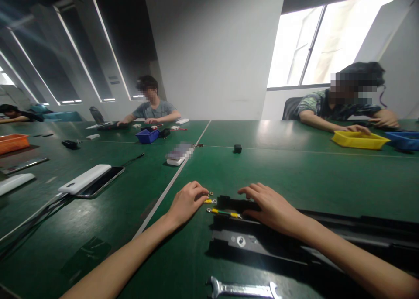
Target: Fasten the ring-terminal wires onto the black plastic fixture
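My left hand (188, 203) is closed at the fingertips, around the yellow sleeve of a short wire with a ring terminal (211, 201); the rest of that wire is hidden. A small brassy ring (211, 194) shows just beyond the fingertips. My right hand (266, 205) hovers over the end of a long black metal rail (262, 242), fingers apart and apparently holding nothing. Between both hands lies a green wire with yellow sleeves (225, 213), one ring terminal pointing left, its right end close to my right thumb. Nearest me is a silver open-ended wrench (244, 289).
On the left lie a white power bank (85, 178), a phone (103, 183) and cables. Ahead are a small black block (237, 149) and a white device (178, 155). Co-workers sit across the green table (183, 255), near blue (147, 135) and yellow (360, 140) bins.
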`<action>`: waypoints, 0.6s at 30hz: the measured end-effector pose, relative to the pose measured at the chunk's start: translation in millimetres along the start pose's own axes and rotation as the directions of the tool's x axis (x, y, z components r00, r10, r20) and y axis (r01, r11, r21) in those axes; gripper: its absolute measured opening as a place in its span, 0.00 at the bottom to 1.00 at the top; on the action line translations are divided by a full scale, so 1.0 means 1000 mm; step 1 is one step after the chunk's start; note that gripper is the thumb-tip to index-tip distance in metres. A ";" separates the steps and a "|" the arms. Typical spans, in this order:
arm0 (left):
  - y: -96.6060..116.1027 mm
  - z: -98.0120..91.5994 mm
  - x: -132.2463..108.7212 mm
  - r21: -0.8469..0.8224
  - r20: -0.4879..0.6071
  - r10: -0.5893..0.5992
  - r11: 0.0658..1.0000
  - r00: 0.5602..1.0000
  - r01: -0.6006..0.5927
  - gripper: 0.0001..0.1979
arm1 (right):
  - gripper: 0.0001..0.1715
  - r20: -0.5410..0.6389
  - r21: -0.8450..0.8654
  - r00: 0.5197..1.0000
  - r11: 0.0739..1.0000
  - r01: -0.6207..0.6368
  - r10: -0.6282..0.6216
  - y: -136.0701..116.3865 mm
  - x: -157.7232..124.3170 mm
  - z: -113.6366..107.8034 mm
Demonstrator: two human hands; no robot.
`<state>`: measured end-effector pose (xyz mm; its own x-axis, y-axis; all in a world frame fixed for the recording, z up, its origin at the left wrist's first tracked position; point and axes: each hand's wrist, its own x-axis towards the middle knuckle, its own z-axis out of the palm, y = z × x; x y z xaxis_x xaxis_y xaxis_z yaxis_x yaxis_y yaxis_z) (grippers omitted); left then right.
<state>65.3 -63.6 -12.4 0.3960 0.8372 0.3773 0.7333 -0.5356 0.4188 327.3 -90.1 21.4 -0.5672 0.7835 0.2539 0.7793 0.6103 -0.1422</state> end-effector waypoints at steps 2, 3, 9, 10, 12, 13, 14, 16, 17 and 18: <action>-0.001 0.000 0.000 0.002 0.002 0.004 1.000 1.000 -0.004 0.05 | 0.24 -0.001 0.000 1.000 1.000 -0.004 0.004 0.000 0.000 0.000; -0.001 0.000 0.001 0.002 0.002 0.005 1.000 1.000 -0.005 0.05 | 0.24 -0.001 -0.002 1.000 1.000 -0.006 0.006 0.000 0.000 0.000; -0.001 0.001 0.002 0.004 -0.004 0.003 1.000 1.000 -0.003 0.04 | 0.24 -0.014 -0.002 1.000 1.000 0.005 -0.005 0.001 0.000 0.002; -0.001 0.001 0.002 0.003 -0.005 0.002 1.000 1.000 -0.002 0.04 | 0.24 -0.020 -0.001 1.000 1.000 0.008 -0.008 0.001 0.000 0.002; -0.001 0.001 0.002 0.001 -0.006 0.000 1.000 1.000 0.000 0.04 | 0.24 -0.029 0.001 1.000 1.000 0.012 -0.012 0.001 0.000 0.002; -0.001 0.001 0.002 0.000 -0.008 -0.002 1.000 1.000 0.002 0.04 | 0.24 -0.030 0.002 0.999 1.000 0.012 -0.012 0.001 0.000 0.002; -0.001 0.001 0.002 -0.002 -0.009 -0.003 1.000 1.000 0.003 0.04 | 0.24 -0.028 0.003 1.000 1.000 0.011 -0.011 0.001 0.000 0.002; -0.001 0.002 0.002 -0.004 -0.010 -0.004 1.000 1.000 0.004 0.04 | 0.23 -0.019 0.001 1.000 1.000 0.007 -0.007 0.001 0.000 0.001; -0.001 0.002 0.002 -0.004 -0.011 -0.005 1.000 1.000 0.005 0.04 | 0.23 -0.012 -0.003 1.000 1.000 0.003 -0.003 0.000 0.000 0.001; -0.002 0.002 0.002 -0.005 -0.013 -0.007 1.000 1.000 0.007 0.04 | 0.22 -0.005 -0.006 1.000 1.000 -0.002 0.002 0.000 0.000 0.000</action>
<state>66.3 -60.7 -14.2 0.3840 0.8392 0.3851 0.7333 -0.5306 0.4251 327.2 -90.1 21.0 -0.5641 0.7842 0.2587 0.7821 0.6078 -0.1370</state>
